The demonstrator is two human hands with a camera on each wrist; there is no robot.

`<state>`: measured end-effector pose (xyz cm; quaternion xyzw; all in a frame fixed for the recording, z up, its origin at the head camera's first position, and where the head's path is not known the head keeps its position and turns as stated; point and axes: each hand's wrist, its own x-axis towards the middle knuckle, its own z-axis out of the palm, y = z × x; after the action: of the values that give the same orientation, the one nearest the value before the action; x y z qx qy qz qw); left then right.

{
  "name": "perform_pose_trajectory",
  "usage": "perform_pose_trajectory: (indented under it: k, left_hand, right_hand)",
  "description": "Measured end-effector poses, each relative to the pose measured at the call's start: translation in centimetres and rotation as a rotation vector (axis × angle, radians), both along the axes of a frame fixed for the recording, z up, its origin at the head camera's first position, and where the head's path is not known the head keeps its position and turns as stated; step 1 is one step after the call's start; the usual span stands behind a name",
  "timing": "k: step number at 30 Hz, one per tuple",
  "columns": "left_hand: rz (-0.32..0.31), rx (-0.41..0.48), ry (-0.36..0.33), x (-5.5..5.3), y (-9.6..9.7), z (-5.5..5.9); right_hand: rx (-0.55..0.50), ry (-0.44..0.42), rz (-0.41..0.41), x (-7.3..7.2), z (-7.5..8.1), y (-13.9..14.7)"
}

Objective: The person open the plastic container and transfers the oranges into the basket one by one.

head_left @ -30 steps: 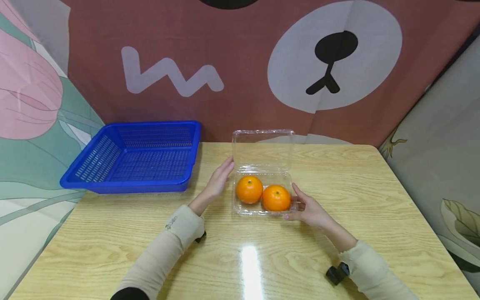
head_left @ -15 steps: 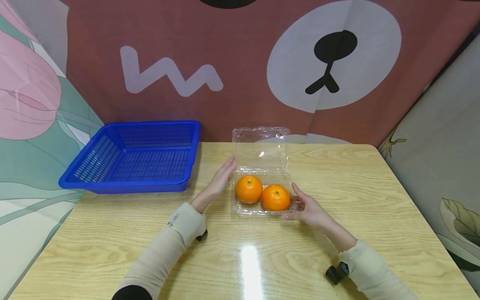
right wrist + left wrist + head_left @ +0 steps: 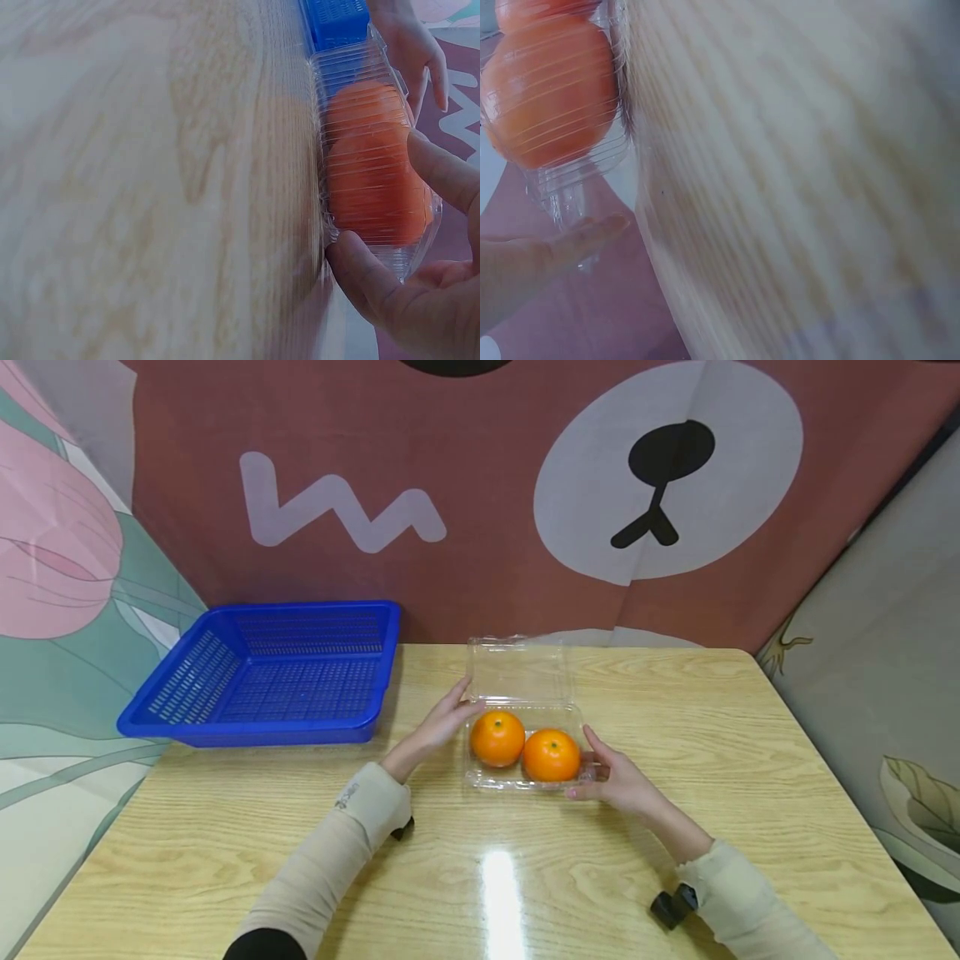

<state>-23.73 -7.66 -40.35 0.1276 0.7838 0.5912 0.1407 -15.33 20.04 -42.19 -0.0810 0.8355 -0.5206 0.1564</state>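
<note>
A clear plastic clamshell box (image 3: 491, 783) sits on the table with its lid (image 3: 519, 672) tipped back toward the wall. Two oranges, the left one (image 3: 497, 739) and the right one (image 3: 552, 756), lie side by side in its base. My left hand (image 3: 444, 720) is at the box's back left corner, fingers extended beside the hinge and the thumb over the rim. At the front right corner, my right hand (image 3: 618, 781) holds the box between thumb and fingers; the right wrist view shows one fingertip (image 3: 346, 244) low against the ribbed side wall.
A blue plastic basket (image 3: 292, 731) stands at the back left of the wooden table (image 3: 675, 718). A printed cloth with a cartoon bear (image 3: 480, 577) hangs right behind the table's far edge.
The lid has tilted farther back, from nearly upright to lower toward the wall. My left thumb has spread over the box's rim; the right hand and the oranges stay in place.
</note>
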Motion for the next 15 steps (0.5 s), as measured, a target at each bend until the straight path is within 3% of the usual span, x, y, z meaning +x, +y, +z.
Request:
perform_pose_trajectory:
  k: [9,15]
  left_hand:
    - [0.026,-0.112,0.001,0.0,-0.3,-0.2]
    - [0.044,-0.222,0.141,0.6,-1.2,-0.2]
  right_hand:
    - [0.0,0.007,0.004,0.0,0.0,-0.1]
    - [0.0,0.005,0.001,0.0,-0.1,-0.1]
